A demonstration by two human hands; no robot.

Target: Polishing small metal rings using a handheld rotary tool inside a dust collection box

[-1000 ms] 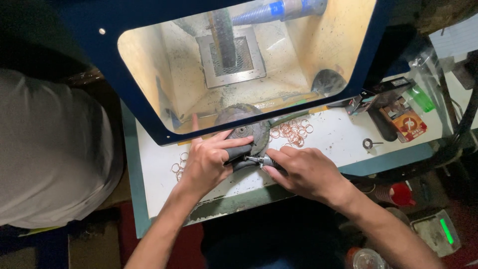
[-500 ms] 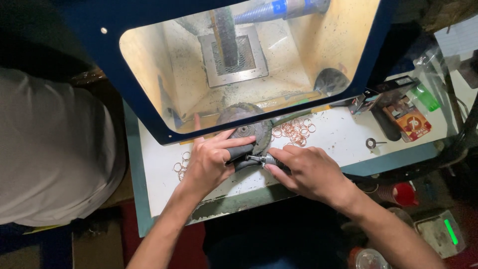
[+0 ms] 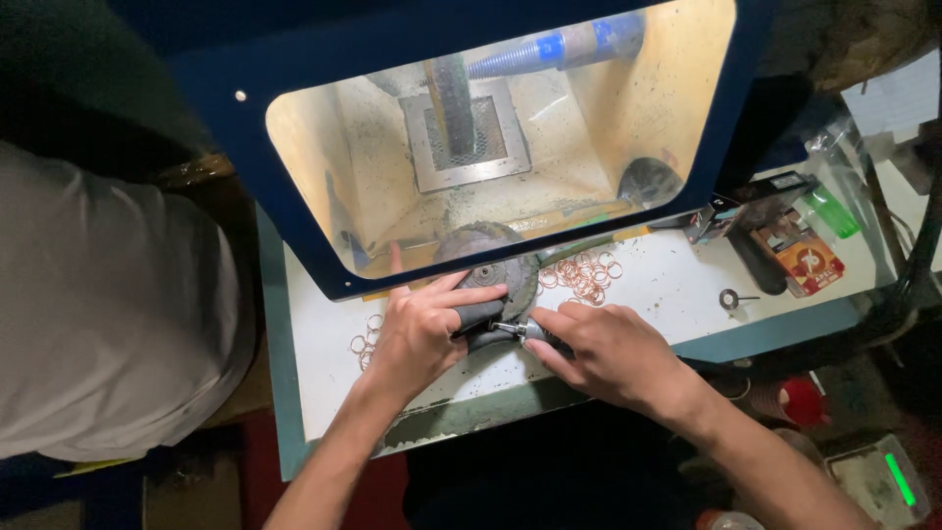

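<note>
My left hand [image 3: 424, 332] is closed around a dark grey grip [image 3: 478, 315] at the front of the white worktop [image 3: 667, 285]. My right hand [image 3: 610, 353] pinches a small metal handpiece [image 3: 528, 332] whose tip meets that grip. Both hands touch at the middle. Just behind them lies a round dark grey wheel [image 3: 496, 267], half under the edge of the blue hood [image 3: 294, 186]. Thin copper rings [image 3: 584, 275] lie in a heap right of the wheel. A few more copper rings [image 3: 363, 339] sit left of my left hand.
The lit hood holds a blue hose [image 3: 559, 47] and a metal grate [image 3: 471, 147]. On the right lie a small disc on a pin [image 3: 731, 298], an orange packet [image 3: 805, 257] and a green lighter [image 3: 832, 211]. A person in a grey shirt [image 3: 98, 314] stands left.
Both hands keep their hold in the same place. Only the view has shifted slightly.
</note>
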